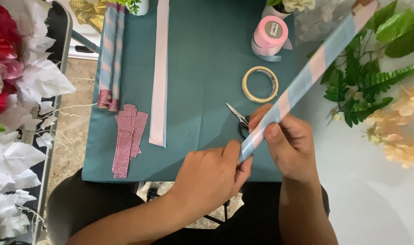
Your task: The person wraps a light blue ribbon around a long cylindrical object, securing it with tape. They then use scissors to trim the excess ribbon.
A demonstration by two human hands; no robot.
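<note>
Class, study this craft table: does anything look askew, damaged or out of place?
Nothing stands out. Both hands, left hand and right hand, grip the striped stick; scissors lie partly hidden behind it.

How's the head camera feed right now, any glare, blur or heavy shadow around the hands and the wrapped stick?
Head view: light is even and soft, with no glare on the teal cloth; the left hand and right hand are sharp, and so is the stick; only faint shadows under the scissors and tape ring; the white surface at right looks bright, a bit washed out.
</note>
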